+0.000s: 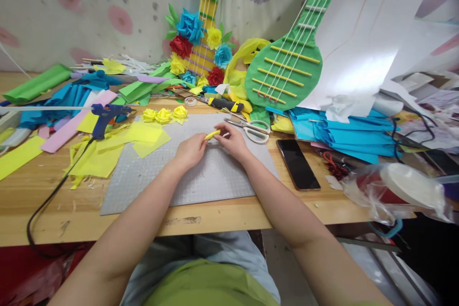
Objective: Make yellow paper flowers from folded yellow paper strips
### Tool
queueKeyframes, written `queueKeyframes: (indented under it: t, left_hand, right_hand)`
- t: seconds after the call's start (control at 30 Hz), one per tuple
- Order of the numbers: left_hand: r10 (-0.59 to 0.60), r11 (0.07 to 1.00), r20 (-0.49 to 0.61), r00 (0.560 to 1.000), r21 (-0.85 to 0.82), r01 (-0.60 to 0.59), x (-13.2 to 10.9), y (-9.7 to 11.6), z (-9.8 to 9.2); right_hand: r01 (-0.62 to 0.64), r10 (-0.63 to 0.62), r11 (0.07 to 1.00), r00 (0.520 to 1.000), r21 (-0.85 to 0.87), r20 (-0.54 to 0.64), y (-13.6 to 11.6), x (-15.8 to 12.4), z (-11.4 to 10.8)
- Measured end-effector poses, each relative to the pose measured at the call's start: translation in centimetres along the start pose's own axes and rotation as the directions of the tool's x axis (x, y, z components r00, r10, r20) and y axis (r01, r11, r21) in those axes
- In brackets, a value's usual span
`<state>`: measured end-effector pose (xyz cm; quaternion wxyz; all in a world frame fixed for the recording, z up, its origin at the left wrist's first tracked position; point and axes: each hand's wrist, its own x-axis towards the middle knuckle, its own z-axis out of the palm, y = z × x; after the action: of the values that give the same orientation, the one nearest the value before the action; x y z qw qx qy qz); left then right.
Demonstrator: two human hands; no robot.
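Over the middle of a grey cutting mat [143, 186], a small rolled piece of yellow crepe paper [212, 135] sits between my fingers. My left hand [191, 150] pinches its lower left end, and my right hand [232, 139] closes on the other end. Just behind the right hand lie scissors [251, 127] with white handles. Several yellow paper flowers [164, 115] rest at the mat's back edge. Yellow crepe paper sheets [150, 138] are spread on the mat's left side.
A blue glue gun [103, 117] with a black cord lies at left among coloured paper. A phone [297, 163] is right of the mat. Behind stand a green paper lute [287, 74] and a yellow one [204, 52] with paper flowers. A plastic-wrapped tub [398, 186] sits at right.
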<state>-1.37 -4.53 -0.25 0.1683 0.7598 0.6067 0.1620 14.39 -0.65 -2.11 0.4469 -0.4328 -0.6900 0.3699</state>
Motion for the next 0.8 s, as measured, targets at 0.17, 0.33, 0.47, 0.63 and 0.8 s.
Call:
queueKeyframes:
  t: [0.17, 0.33, 0.47, 0.63, 0.8]
  left_hand:
    - [0.052, 0.999, -0.053, 0.997, 0.003, -0.052, 0.1, -0.9, -0.2]
    - [0.069, 0.997, -0.274, 0.959, -0.011, -0.074, 0.9, -2.4, 0.1]
    - [0.115, 0.993, -0.299, 0.947, 0.051, -0.105, 1.5, -3.0, 0.4]
    - [0.134, 0.988, -0.273, 0.953, 0.117, -0.105, 2.0, -3.4, 0.6]
    - [0.127, 0.988, -0.254, 0.959, 0.118, -0.1, 2.0, -3.4, 0.6]
  right_hand:
    - [0.116, -0.112, 0.955, 0.993, -0.273, 0.029, 0.2, -0.1, -0.4]
    - [0.053, -0.057, 0.957, 0.998, -0.287, -0.007, 0.5, 0.1, -0.2]
    - [-0.043, 0.041, 0.938, 0.999, -0.343, -0.011, 0.4, 0.4, 0.2]
    - [-0.034, 0.041, 0.915, 0.999, -0.402, 0.009, 0.5, 0.4, 0.6]
    - [0.002, 0.015, 0.903, 0.999, -0.43, 0.036, 0.7, 0.5, 0.6]
